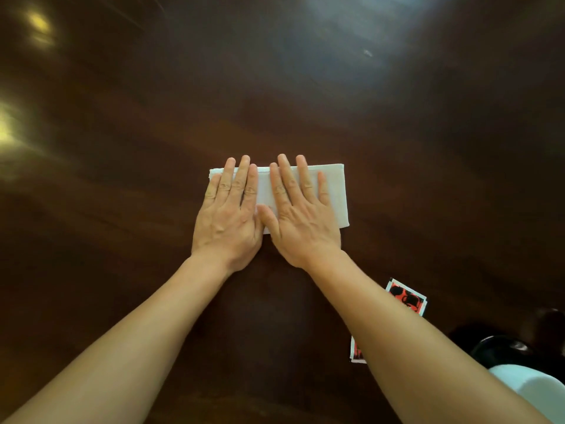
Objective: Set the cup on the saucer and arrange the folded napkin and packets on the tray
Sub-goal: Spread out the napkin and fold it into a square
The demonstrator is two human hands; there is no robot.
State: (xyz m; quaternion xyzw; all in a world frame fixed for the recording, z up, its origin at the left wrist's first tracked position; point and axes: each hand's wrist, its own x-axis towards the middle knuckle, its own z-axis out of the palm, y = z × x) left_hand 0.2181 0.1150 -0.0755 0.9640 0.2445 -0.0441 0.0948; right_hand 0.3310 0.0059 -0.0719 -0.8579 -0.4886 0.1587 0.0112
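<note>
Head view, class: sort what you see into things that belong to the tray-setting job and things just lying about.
Job:
folded napkin, pressed flat under left hand and right hand
two red packets

Lying about:
dark round object, unclear
white object, unclear

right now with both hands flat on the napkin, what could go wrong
1. The right forearm lies over one red packet and beside another; drawing back could sweep them off.
2. Both the left hand and right hand press the folded napkin on the glossy table; it may slide or unfold when lifted.
</note>
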